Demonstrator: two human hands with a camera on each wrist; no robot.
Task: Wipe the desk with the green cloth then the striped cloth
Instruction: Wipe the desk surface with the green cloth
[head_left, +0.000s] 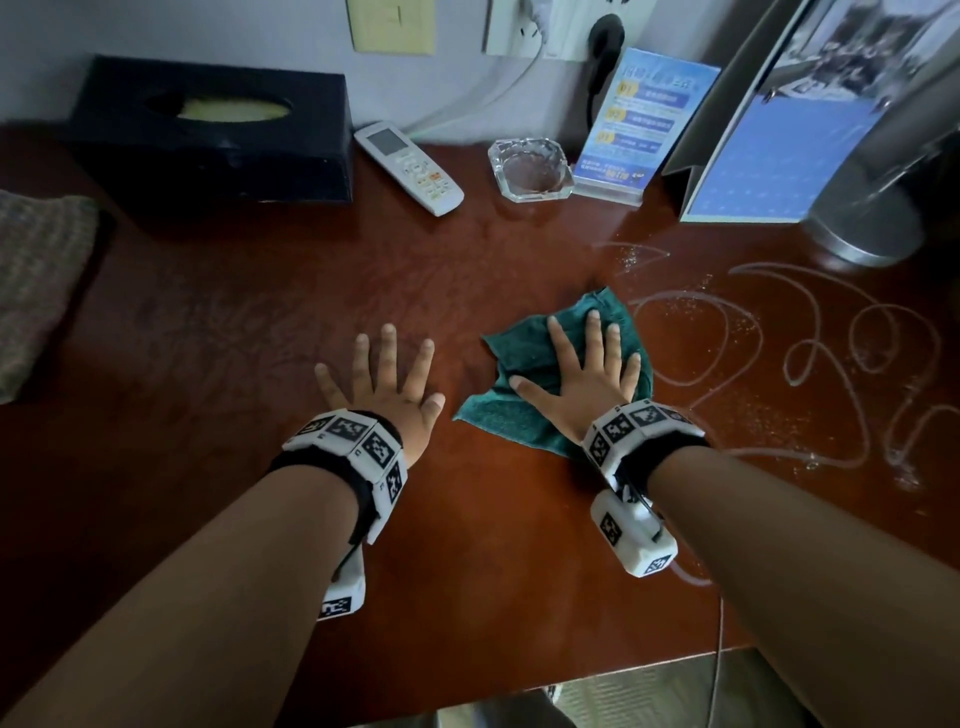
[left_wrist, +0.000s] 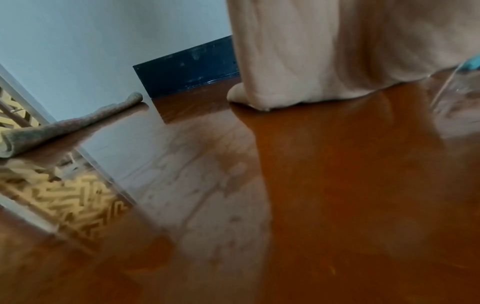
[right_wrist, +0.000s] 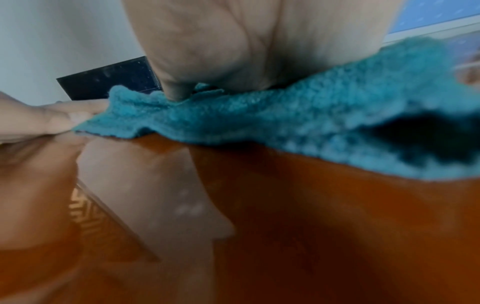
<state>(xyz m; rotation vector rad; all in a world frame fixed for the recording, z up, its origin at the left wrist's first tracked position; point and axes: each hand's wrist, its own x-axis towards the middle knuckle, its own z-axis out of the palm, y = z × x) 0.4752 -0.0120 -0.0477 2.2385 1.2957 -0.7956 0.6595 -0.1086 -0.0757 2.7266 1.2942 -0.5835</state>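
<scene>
Your right hand (head_left: 582, 376) lies flat on the green cloth (head_left: 519, 415), fingers (head_left: 594, 332) spread wide toward 12 o'clock. Your left hand (head_left: 384, 387) rests splayed on the bare surface (head_left: 208, 338) at its 9 o'clock. The striped cloth (head_left: 36, 280) lies folded far at 9 o'clock.

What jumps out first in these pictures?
The right hand pressed flat on a green cloth mid-desk. Right of it, pale looping squiggles and specks mark the brown desk. The left hand lies flat beside the cloth, holding nothing.
</scene>
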